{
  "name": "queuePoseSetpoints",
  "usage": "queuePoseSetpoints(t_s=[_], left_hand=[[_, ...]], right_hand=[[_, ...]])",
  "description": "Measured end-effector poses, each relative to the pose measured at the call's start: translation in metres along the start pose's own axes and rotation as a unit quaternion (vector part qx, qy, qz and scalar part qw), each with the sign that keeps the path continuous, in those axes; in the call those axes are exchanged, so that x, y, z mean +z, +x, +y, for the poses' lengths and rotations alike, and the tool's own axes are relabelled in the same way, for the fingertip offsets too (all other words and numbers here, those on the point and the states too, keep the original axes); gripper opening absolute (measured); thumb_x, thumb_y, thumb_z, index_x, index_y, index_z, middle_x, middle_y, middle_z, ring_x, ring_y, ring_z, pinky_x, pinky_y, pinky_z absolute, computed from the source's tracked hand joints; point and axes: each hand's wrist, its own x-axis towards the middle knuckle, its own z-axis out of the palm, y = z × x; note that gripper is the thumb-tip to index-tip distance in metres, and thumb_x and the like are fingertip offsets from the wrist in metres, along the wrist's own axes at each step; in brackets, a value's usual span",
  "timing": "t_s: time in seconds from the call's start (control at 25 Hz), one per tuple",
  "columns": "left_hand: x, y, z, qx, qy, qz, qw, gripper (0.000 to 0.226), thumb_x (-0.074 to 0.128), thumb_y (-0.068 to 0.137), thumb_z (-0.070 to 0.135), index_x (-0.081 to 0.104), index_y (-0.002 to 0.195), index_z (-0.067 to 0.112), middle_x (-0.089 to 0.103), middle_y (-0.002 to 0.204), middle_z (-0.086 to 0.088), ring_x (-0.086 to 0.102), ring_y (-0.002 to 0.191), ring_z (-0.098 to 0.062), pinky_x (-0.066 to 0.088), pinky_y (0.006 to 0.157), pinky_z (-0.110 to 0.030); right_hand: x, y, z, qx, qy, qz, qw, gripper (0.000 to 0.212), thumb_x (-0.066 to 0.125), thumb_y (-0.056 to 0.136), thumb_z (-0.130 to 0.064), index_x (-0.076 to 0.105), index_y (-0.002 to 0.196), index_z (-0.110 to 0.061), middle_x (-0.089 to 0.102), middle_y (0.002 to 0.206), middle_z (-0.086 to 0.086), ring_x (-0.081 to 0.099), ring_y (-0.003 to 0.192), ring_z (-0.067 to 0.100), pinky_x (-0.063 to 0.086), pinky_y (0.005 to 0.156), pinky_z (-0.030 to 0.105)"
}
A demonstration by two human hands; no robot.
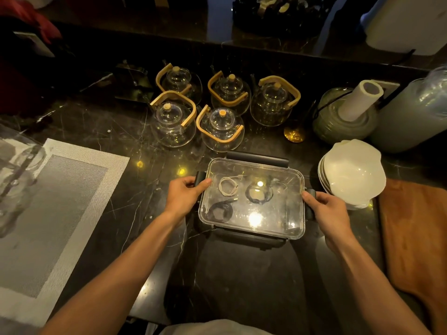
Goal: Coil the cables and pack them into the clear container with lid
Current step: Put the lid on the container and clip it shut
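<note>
A clear rectangular container [285,228] with a clear lid and dark side clips rests on the dark marble counter in front of me. Through the lid I see a coiled white cable [227,186], a coiled black cable [259,194] to its right and another black coil [219,212] at the near left. My left hand [185,192] grips the container's left end over the dark clip, thumb on the lid. My right hand [325,209] grips the right end at its clip.
Several glass teapots with wooden handles [219,128] stand just behind the container. A stack of white bowls [353,172] sits at its right, beside a wooden board [416,238]. A grey placemat [55,213] lies at the left. A paper roll [360,100] and jars stand back right.
</note>
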Motion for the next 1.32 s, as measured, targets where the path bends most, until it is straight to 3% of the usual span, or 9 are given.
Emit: queuePoseSetpoints(t_s=[0.28,0.48,0.6,0.72,0.8,0.96,1.08,1.2,1.32], left_hand=[[-0.023,0.005,-0.020,0.008,0.017,0.050,0.999,0.036,0.086,0.071,0.050,0.076,0.071,0.015,0.072,0.064,-0.001,0.061,0.057,-0.010,0.048,0.058,-0.031],[-0.026,0.003,-0.024,-0.035,-0.051,0.032,0.998,0.033,0.090,0.068,0.048,0.079,0.075,0.017,0.077,0.076,-0.009,0.071,0.068,-0.017,0.058,0.067,-0.035],[-0.023,-0.003,-0.023,-0.066,-0.114,0.022,0.991,0.021,0.089,0.072,0.042,0.081,0.076,0.023,0.078,0.075,-0.002,0.073,0.066,-0.013,0.058,0.061,-0.027],[-0.016,-0.014,-0.021,0.022,0.008,0.125,0.992,0.017,0.083,0.079,0.043,0.075,0.081,0.029,0.077,0.074,0.007,0.072,0.069,-0.001,0.053,0.061,-0.016],[-0.013,-0.023,-0.017,0.080,0.110,0.141,0.981,0.016,0.074,0.087,0.048,0.073,0.089,0.033,0.074,0.073,0.009,0.070,0.070,-0.003,0.050,0.060,-0.016],[-0.012,-0.028,-0.013,0.096,0.202,0.080,0.971,0.048,0.055,0.100,0.049,0.069,0.071,0.012,0.065,0.059,-0.011,0.052,0.049,-0.015,0.046,0.052,-0.038],[-0.016,-0.024,-0.009,0.090,0.227,0.068,0.967,0.054,0.053,0.102,0.045,0.062,0.064,0.009,0.056,0.051,-0.010,0.044,0.045,-0.012,0.036,0.048,-0.031],[-0.018,-0.024,-0.009,0.089,0.233,0.073,0.966,0.054,0.054,0.102,0.042,0.056,0.058,0.011,0.046,0.046,0.002,0.038,0.043,-0.009,0.029,0.043,-0.020],[-0.017,-0.026,-0.010,0.078,0.204,0.081,0.972,0.055,0.055,0.101,0.043,0.059,0.060,0.006,0.048,0.048,-0.001,0.040,0.044,-0.011,0.030,0.044,-0.021]], right_hand=[[0.025,-0.009,-0.010,-0.034,-0.001,-0.015,0.999,0.043,0.072,0.093,-0.038,0.067,0.090,0.005,0.067,0.090,0.034,0.060,0.072,0.030,0.056,0.077,0.063],[0.027,-0.015,-0.004,0.039,0.095,-0.005,0.995,0.024,0.073,0.093,-0.035,0.076,0.097,-0.011,0.075,0.094,0.018,0.071,0.085,0.023,0.062,0.082,0.049],[0.034,-0.020,-0.003,0.008,0.078,0.056,0.995,0.027,0.072,0.095,-0.033,0.069,0.114,-0.015,0.073,0.096,0.004,0.071,0.091,0.019,0.061,0.081,0.039],[0.046,-0.027,-0.002,-0.078,-0.052,0.108,0.990,0.018,0.065,0.099,-0.033,0.073,0.104,-0.017,0.073,0.090,-0.002,0.068,0.086,0.013,0.055,0.072,0.030],[0.049,-0.029,-0.001,-0.071,-0.063,0.111,0.989,0.025,0.062,0.100,-0.036,0.076,0.104,-0.016,0.072,0.088,-0.003,0.066,0.083,0.009,0.051,0.068,0.029],[0.042,-0.024,-0.002,-0.073,-0.062,0.076,0.992,0.019,0.067,0.096,-0.041,0.076,0.089,-0.027,0.074,0.081,-0.010,0.069,0.080,0.010,0.054,0.070,0.033],[0.042,-0.020,-0.004,-0.067,-0.081,0.048,0.993,0.026,0.071,0.093,-0.042,0.081,0.094,-0.017,0.077,0.081,-0.004,0.073,0.081,0.015,0.059,0.076,0.040],[0.042,-0.011,-0.010,-0.050,-0.061,0.024,0.997,0.030,0.071,0.093,-0.035,0.079,0.085,-0.007,0.076,0.079,0.015,0.072,0.083,0.038,0.059,0.081,0.053],[0.042,-0.006,-0.014,-0.037,-0.034,0.010,0.999,0.035,0.070,0.093,-0.028,0.074,0.086,0.006,0.071,0.090,0.032,0.066,0.095,0.052,0.054,0.087,0.064]])
